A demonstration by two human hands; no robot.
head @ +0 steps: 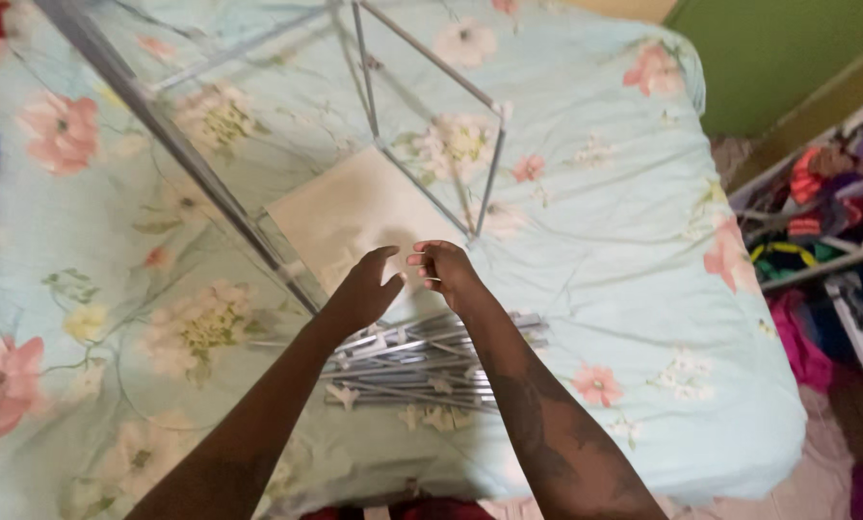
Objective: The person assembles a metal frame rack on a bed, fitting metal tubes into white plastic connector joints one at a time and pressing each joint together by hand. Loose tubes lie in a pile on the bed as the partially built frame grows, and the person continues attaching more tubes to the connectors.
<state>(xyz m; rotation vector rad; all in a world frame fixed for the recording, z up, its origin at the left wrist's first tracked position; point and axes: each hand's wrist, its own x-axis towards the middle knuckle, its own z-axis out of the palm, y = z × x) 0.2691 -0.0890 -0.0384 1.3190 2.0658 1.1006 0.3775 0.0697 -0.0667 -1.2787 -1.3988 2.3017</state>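
Beneath both hands [407, 279] lie bundled metal rods [422, 371].

Both forearms are bare from elbow to fingertips, with no sleeves, watch, bracelet or rings in view. The left hand [362, 292] is unadorned. The right hand [448, 271] joins a forearm bearing a faint, blurred tattoo-like marking along its upper side

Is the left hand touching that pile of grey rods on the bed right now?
Apart. In the head view the left hand is raised over the cream sheet, past the far edge of the pile of grey rods, which lies under the forearms.
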